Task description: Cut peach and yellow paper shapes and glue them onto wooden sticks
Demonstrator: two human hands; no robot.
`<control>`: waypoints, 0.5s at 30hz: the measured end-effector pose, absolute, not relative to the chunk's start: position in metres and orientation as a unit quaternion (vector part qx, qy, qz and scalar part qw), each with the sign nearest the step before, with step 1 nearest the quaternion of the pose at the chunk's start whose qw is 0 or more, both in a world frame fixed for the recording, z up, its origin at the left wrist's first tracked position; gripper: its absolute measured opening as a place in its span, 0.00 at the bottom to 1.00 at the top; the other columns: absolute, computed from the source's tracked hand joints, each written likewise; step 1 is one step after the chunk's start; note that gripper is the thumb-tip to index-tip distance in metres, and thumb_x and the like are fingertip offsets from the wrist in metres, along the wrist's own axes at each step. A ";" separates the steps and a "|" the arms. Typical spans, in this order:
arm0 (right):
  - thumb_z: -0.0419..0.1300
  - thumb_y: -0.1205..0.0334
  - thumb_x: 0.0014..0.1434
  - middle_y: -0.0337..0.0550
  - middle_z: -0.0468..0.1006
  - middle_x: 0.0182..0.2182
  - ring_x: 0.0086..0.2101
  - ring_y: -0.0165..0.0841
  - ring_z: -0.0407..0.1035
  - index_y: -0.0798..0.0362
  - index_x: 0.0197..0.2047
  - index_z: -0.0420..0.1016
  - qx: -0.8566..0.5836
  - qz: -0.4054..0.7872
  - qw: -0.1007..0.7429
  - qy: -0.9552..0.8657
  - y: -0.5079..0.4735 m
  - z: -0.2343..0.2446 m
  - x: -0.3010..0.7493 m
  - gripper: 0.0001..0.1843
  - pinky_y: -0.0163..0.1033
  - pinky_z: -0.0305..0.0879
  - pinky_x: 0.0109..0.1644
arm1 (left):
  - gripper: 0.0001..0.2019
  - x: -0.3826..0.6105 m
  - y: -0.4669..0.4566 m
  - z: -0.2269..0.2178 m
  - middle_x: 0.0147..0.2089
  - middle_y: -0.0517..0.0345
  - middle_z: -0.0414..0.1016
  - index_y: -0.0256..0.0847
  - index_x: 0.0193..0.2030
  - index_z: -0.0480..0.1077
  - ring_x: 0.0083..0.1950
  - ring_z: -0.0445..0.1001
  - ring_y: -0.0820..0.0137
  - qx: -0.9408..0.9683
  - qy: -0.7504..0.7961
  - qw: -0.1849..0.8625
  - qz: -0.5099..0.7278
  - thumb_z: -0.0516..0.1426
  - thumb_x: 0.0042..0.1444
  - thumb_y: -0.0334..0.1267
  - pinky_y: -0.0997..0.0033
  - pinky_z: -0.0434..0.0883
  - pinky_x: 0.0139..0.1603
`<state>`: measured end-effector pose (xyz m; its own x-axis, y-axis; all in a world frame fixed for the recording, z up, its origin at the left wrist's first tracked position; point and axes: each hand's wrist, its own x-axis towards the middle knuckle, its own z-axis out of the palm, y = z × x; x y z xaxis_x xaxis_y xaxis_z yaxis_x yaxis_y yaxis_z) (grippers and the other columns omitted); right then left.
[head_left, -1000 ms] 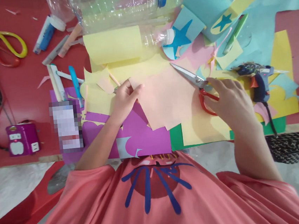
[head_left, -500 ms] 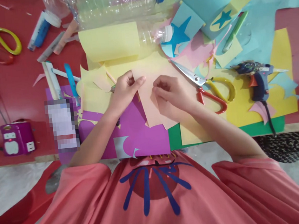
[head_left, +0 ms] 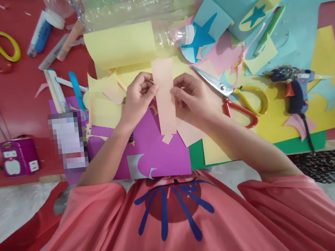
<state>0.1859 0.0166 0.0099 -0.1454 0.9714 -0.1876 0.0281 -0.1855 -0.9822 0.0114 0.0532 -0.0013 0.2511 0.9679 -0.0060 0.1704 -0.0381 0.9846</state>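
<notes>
A long strip of peach paper stands upright between my hands, with a small notched tab at its lower end. My left hand pinches its left edge between thumb and fingers. On the opposite edge, my right hand pinches it the same way. Below the strip lies a purple sheet. Another peach sheet is partly covered by my right hand. Just right of that hand rest scissors with yellow and red handles, blades apart. A bottle wrapped in yellow paper lies beyond the strip.
A glue gun lies on a yellow sheet at the right. Clear plastic bottles lie at the back, near a blue paper-covered form. More scissors, markers, a phone and a purple box are left.
The peach strip, tilted before, now stands straight and looks narrower. My right hand has shifted slightly right, its thumb on the strip's right edge. The left hand has moved up a little.
</notes>
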 end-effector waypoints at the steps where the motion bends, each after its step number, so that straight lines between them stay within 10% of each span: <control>1: 0.56 0.61 0.61 0.34 0.65 0.26 0.25 0.27 0.63 0.47 0.35 0.62 -0.512 0.579 0.407 -0.488 0.017 0.010 0.186 0.04 0.36 0.60 0.28 | 0.17 0.011 0.053 -0.001 0.30 0.62 0.70 0.45 0.36 0.69 0.30 0.73 0.74 0.611 0.472 0.504 0.387 0.62 0.53 0.57 0.73 0.71 0.31; 15: 0.55 0.59 0.62 0.35 0.64 0.25 0.22 0.27 0.61 0.47 0.35 0.63 -0.525 0.564 0.404 -0.493 0.016 0.014 0.187 0.04 0.35 0.59 0.25 | 0.08 0.009 0.045 0.005 0.39 0.60 0.82 0.45 0.36 0.79 0.46 0.80 0.67 0.630 0.460 0.488 0.390 0.58 0.59 0.40 0.65 0.76 0.50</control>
<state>0.1872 0.0155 0.0138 -0.1221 0.9733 -0.1942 0.0633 -0.1876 -0.9802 0.0089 0.0452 0.0054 0.2717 0.9615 0.0421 0.1995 -0.0991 0.9749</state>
